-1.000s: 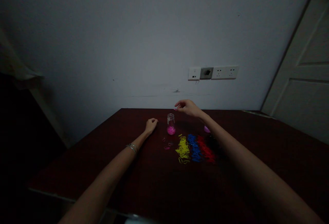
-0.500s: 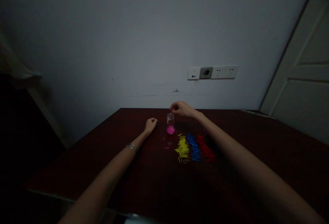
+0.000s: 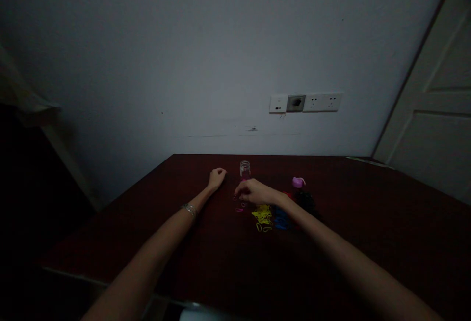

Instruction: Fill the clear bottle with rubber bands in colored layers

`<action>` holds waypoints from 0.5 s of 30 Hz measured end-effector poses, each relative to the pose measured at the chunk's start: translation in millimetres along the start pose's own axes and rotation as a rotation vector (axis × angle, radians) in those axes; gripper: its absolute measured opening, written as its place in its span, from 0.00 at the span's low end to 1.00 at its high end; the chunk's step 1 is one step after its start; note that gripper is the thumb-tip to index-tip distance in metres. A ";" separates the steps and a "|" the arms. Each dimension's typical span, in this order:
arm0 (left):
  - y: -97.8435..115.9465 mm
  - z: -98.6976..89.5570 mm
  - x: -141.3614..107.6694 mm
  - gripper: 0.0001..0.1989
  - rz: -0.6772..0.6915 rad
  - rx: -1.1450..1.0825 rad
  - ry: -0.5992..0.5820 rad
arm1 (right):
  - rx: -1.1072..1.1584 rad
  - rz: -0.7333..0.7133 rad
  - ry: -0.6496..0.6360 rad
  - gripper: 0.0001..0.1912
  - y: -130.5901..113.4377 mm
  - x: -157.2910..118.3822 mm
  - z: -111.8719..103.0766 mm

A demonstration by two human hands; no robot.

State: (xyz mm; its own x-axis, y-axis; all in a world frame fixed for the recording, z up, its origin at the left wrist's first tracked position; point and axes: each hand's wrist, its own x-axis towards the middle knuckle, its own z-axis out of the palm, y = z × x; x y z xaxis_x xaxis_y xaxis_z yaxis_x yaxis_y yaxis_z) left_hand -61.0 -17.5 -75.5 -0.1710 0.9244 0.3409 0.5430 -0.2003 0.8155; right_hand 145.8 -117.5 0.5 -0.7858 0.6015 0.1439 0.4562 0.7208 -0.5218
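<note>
My right hand (image 3: 255, 192) reaches low over the table in front of a clear glass jar (image 3: 245, 168), its thumb and fingertips pinched down on a small rubber band (image 3: 234, 197). Pink bands lie in the jar's bottom, now mostly behind that hand. Just below the fingers are another loose small band (image 3: 243, 205) and a pink band (image 3: 239, 209). My left hand (image 3: 217, 177) rests on the table left of the jar, fingers curled closed; whether anything is inside them is hidden. A pile of yellow rubber bands (image 3: 262, 214) lies under my right wrist.
Blue bands (image 3: 281, 218) and red bands (image 3: 289, 195) are partly covered by my right forearm, with a dark pile (image 3: 306, 201) beyond it. A purple lid (image 3: 298, 182) sits farther right. The dark red table (image 3: 206, 262) meets a wall with sockets (image 3: 320, 102).
My right hand has come down from above the jar's mouth to the loose bands in front of it. The purple lid and dark pile have come into view. My left hand stays put.
</note>
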 end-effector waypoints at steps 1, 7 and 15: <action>0.3 0.1 -0.3 0.12 -0.006 -0.005 -0.002 | -0.034 -0.003 -0.015 0.14 3.9 -1.8 6.9; 6.1 -1.5 -4.3 0.12 0.010 0.022 -0.023 | -0.157 -0.035 0.030 0.20 15.3 -5.6 27.1; 7.9 -3.3 -4.7 0.12 0.010 0.045 -0.043 | -0.092 -0.006 0.009 0.17 23.3 6.3 30.7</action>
State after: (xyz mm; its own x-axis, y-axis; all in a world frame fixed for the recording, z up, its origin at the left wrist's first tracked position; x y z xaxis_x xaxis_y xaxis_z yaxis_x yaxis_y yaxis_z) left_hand -58.6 -24.5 -69.1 -0.1309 0.9357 0.3276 0.5813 -0.1952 0.7899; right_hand 138.6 -107.5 -36.6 -0.7850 0.6000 0.1544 0.4883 0.7526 -0.4417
